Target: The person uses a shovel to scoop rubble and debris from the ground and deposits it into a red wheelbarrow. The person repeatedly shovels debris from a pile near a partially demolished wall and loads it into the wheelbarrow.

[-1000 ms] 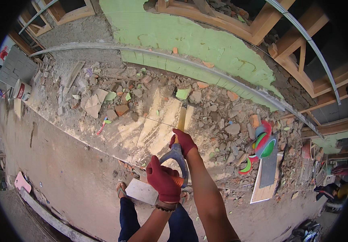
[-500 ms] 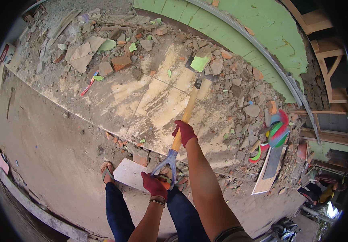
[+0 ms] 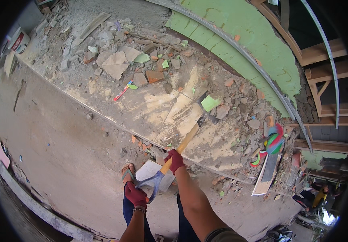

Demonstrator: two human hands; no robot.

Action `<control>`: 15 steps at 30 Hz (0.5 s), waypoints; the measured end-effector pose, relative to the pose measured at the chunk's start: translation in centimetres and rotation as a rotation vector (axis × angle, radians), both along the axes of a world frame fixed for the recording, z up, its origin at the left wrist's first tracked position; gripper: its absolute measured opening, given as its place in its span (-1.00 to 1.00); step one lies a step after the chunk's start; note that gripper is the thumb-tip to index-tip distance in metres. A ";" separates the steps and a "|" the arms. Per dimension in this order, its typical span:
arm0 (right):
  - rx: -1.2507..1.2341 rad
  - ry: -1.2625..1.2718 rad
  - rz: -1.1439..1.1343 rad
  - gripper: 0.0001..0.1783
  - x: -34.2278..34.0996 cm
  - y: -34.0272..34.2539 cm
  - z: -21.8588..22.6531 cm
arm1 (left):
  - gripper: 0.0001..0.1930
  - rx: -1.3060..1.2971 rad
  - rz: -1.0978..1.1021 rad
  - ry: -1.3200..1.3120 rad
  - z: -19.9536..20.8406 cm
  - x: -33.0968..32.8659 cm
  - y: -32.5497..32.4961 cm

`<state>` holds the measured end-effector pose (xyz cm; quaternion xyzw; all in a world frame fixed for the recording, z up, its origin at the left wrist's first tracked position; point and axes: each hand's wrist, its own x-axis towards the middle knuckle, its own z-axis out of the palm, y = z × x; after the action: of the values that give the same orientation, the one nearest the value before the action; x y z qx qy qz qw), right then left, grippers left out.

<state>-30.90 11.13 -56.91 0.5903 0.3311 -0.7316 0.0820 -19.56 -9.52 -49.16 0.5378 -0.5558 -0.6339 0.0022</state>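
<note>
With both gloved hands I hold a shovel [image 3: 189, 137] that has a wooden shaft and a blue-grey D-shaped handle. My left hand [image 3: 136, 195], in a dark red glove, is closed around the grip at the handle end, close to my legs. Further up, my right hand [image 3: 175, 161] wraps the lower shaft just above the handle. The dark blade [image 3: 213, 118] lies low among the rubble, mostly covered. On it rests a green-painted chunk [image 3: 211, 103] with grey and brown pieces beside it.
Broken rubble [image 3: 238, 107] lines the green wall [image 3: 238, 22]. A brick piece [image 3: 155, 76] and a red strip packet [image 3: 123, 90] lie on the dusty tiles. A pale board [image 3: 147, 171] is near my sandalled foot [image 3: 128, 172]. A colourful ball [image 3: 274, 143] sits right; a person [image 3: 321, 196] is beyond.
The shovel has come back toward me, and both hands have moved down and left with it. The green chunk has moved nearer with the blade. The view has shifted slightly.
</note>
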 end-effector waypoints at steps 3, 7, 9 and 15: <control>-0.084 0.016 -0.113 -0.79 2.0 -7.2 3.4 | -0.59 -0.019 -0.095 -0.025 2.8 -0.9 -8.8; -0.207 0.085 -0.319 -0.81 4.0 -15.1 7.8 | -0.60 -0.097 -0.318 0.049 8.5 -3.7 -18.0; -0.214 0.081 -0.385 -0.83 5.3 -18.3 9.5 | -0.61 -0.115 -0.435 0.081 11.6 -5.4 -21.0; -0.187 0.219 -0.670 -0.91 9.4 -23.4 13.2 | -0.58 -0.068 -0.725 0.090 20.0 -10.7 -23.0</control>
<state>-21.52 -12.23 -43.72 0.5742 0.0579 -0.8038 -0.1444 -30.24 -32.48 -29.16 0.2770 -0.7305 -0.5977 -0.1801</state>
